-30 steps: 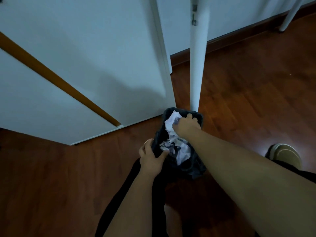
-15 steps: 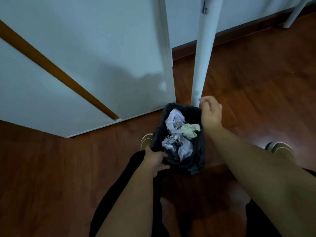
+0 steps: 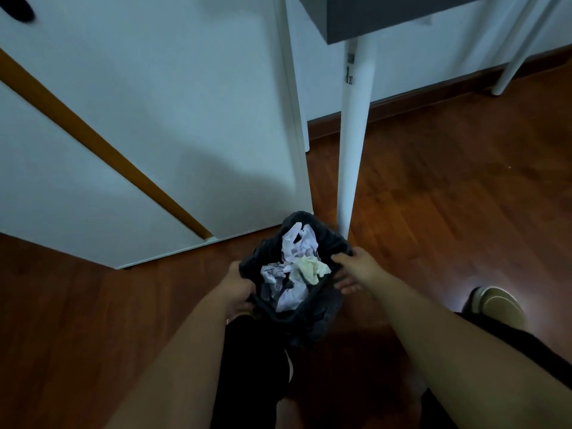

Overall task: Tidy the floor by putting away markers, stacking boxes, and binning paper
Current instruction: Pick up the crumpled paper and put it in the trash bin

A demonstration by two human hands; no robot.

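A small bin lined with a black bag (image 3: pixel 322 317) stands on the wooden floor just in front of me. Crumpled white paper (image 3: pixel 289 294) and a pale yellowish wad (image 3: pixel 311 269) fill its top. My left hand (image 3: pixel 236 289) grips the bin's left rim. My right hand (image 3: pixel 353 269) grips the right rim, thumb over the edge and fingers down the outside. No markers or boxes are in view.
A white cabinet with a wooden strip (image 3: pixel 154 134) stands close behind the bin on the left. A white table leg (image 3: pixel 351 150) drops to the floor right behind the bin, and another leg (image 3: pixel 515 60) stands at the far right. My right shoe (image 3: pixel 495 301) is at the right.
My right hand left the paper inside the bin, rose past the far rim, then came down onto the bin's right rim. My left hand stayed on the left rim.
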